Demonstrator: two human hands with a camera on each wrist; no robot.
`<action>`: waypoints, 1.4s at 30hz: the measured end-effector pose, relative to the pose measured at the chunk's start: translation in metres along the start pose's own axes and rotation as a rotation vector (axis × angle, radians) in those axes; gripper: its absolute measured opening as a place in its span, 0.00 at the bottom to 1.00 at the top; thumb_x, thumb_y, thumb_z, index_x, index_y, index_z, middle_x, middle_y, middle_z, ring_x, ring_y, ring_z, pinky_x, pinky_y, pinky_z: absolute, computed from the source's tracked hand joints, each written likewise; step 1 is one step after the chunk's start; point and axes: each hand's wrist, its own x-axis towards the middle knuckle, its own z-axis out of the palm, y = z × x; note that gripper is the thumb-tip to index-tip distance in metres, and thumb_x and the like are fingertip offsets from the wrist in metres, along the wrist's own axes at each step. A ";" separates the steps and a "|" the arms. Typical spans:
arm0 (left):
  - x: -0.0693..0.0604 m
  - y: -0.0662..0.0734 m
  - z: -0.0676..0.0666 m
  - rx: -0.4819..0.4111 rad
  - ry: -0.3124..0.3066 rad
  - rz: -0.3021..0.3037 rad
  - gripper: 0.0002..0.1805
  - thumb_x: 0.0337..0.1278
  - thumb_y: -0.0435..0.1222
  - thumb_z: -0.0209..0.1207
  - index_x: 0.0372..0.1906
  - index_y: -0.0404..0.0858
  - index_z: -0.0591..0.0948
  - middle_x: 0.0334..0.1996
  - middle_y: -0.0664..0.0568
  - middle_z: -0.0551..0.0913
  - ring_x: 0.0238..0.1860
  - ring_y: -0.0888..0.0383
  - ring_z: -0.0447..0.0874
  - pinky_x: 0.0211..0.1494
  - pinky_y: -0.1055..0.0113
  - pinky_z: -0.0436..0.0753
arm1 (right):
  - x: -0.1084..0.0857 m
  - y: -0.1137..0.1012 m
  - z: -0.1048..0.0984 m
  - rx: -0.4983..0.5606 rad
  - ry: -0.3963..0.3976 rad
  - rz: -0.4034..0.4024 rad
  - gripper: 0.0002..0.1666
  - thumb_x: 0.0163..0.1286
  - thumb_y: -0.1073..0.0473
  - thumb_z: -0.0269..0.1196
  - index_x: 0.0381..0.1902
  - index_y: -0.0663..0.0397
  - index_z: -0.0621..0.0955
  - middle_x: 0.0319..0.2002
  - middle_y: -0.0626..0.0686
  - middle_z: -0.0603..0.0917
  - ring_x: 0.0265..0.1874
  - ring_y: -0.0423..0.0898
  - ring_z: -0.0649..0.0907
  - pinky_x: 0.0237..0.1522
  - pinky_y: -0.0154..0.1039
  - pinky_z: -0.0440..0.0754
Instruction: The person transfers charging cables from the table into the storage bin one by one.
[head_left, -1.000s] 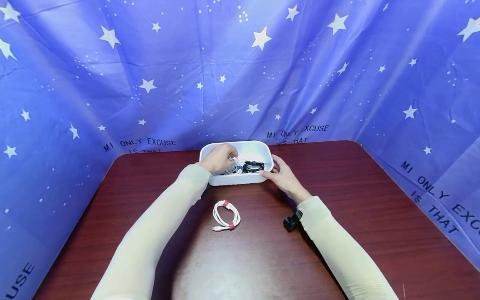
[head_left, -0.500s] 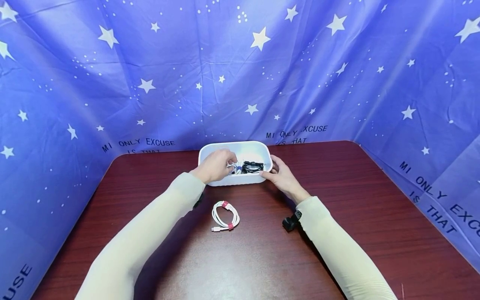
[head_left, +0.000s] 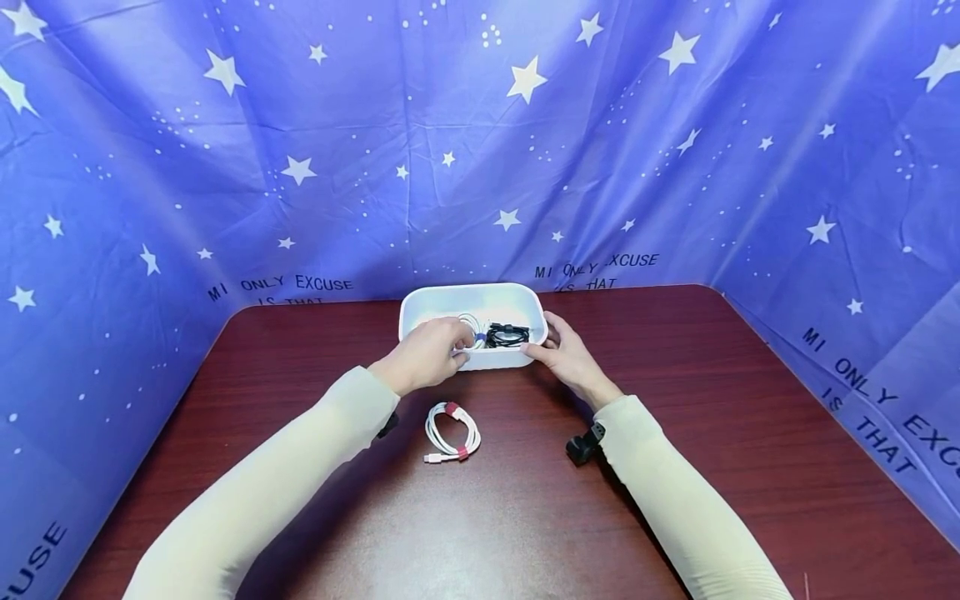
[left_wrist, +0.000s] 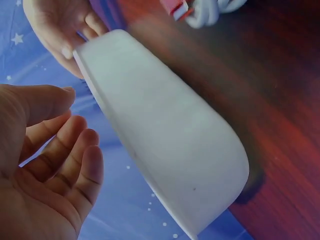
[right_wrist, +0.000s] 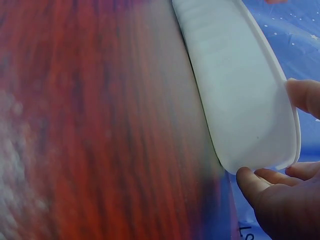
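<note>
A white plastic storage box stands at the back of the table. Inside it lie a coiled white cable with a blue tie and a coiled black cable. My left hand hovers over the box's front left rim, covering part of the white coil. In the left wrist view, that hand's fingers are loosely curled, apart from the thumb, with nothing between them. My right hand holds the box's right end, thumb at the front rim and fingers against the end wall.
Another white cable, coiled with red straps, lies on the table in front of the box. The dark red wooden table is bordered by a blue star-printed curtain at the back and sides.
My left hand has drawn back from inside the box toward its front rim, leaving the white coil with the blue tie in the box. The right hand has stayed at the box's right end.
</note>
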 end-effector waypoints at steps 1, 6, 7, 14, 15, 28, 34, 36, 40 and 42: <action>-0.003 0.001 0.001 0.002 0.001 0.005 0.07 0.51 0.32 0.64 0.37 0.38 0.83 0.35 0.52 0.82 0.39 0.57 0.81 0.46 0.62 0.79 | 0.000 0.000 0.000 -0.001 -0.001 -0.001 0.49 0.60 0.65 0.67 0.73 0.63 0.53 0.67 0.65 0.66 0.62 0.56 0.71 0.54 0.33 0.74; -0.016 0.004 0.007 -0.001 -0.010 0.015 0.07 0.50 0.32 0.64 0.37 0.37 0.82 0.34 0.52 0.82 0.39 0.57 0.80 0.46 0.63 0.79 | 0.000 0.001 0.000 -0.002 -0.002 0.003 0.49 0.60 0.65 0.67 0.73 0.63 0.54 0.66 0.65 0.66 0.62 0.56 0.71 0.54 0.33 0.74; -0.018 0.004 0.007 -0.002 -0.015 0.011 0.07 0.50 0.32 0.65 0.36 0.38 0.82 0.34 0.52 0.82 0.39 0.57 0.80 0.46 0.63 0.78 | 0.000 0.001 0.000 -0.001 -0.005 0.002 0.49 0.60 0.65 0.67 0.73 0.63 0.53 0.67 0.65 0.66 0.62 0.56 0.71 0.54 0.33 0.74; -0.030 0.005 0.012 -0.014 -0.084 -0.031 0.07 0.51 0.33 0.66 0.36 0.38 0.83 0.32 0.54 0.82 0.37 0.58 0.79 0.45 0.62 0.78 | -0.002 0.001 -0.001 0.007 -0.010 -0.003 0.49 0.60 0.66 0.66 0.73 0.62 0.53 0.67 0.65 0.66 0.62 0.57 0.70 0.52 0.31 0.74; -0.031 0.005 0.013 -0.017 -0.094 -0.035 0.07 0.51 0.33 0.66 0.36 0.38 0.83 0.31 0.55 0.82 0.37 0.59 0.79 0.45 0.63 0.78 | -0.002 0.001 0.000 0.008 -0.009 -0.001 0.49 0.60 0.66 0.67 0.73 0.62 0.53 0.67 0.65 0.66 0.62 0.57 0.70 0.52 0.31 0.74; -0.041 0.003 0.023 -0.013 -0.174 -0.074 0.09 0.49 0.35 0.67 0.35 0.39 0.81 0.22 0.59 0.77 0.30 0.61 0.73 0.37 0.66 0.75 | -0.001 0.001 0.000 0.015 0.000 -0.013 0.48 0.60 0.66 0.67 0.72 0.64 0.54 0.66 0.66 0.67 0.62 0.58 0.71 0.52 0.31 0.74; -0.044 0.003 0.026 -0.001 -0.177 -0.092 0.10 0.45 0.35 0.69 0.35 0.39 0.82 0.27 0.55 0.78 0.31 0.60 0.74 0.38 0.64 0.76 | 0.000 0.003 0.000 0.006 -0.003 -0.015 0.49 0.60 0.65 0.66 0.73 0.63 0.53 0.66 0.66 0.66 0.62 0.57 0.70 0.56 0.34 0.73; -0.045 0.003 0.025 -0.006 -0.178 -0.089 0.10 0.45 0.35 0.69 0.34 0.38 0.82 0.28 0.53 0.79 0.31 0.59 0.74 0.38 0.63 0.77 | 0.000 0.002 0.000 0.005 -0.006 -0.017 0.49 0.60 0.65 0.66 0.73 0.63 0.53 0.66 0.66 0.66 0.63 0.57 0.70 0.57 0.36 0.73; -0.046 0.003 0.026 -0.014 -0.180 -0.078 0.08 0.46 0.34 0.68 0.33 0.38 0.82 0.25 0.53 0.79 0.29 0.59 0.73 0.35 0.64 0.76 | 0.001 0.002 0.000 0.007 -0.006 -0.018 0.49 0.60 0.65 0.67 0.73 0.63 0.53 0.67 0.66 0.66 0.63 0.57 0.70 0.57 0.36 0.72; -0.046 0.002 0.028 -0.016 -0.180 -0.071 0.07 0.46 0.34 0.68 0.31 0.39 0.82 0.22 0.56 0.77 0.28 0.60 0.71 0.33 0.66 0.74 | 0.000 0.001 0.000 0.008 -0.004 -0.015 0.49 0.60 0.65 0.67 0.73 0.63 0.53 0.67 0.66 0.66 0.63 0.57 0.70 0.57 0.36 0.73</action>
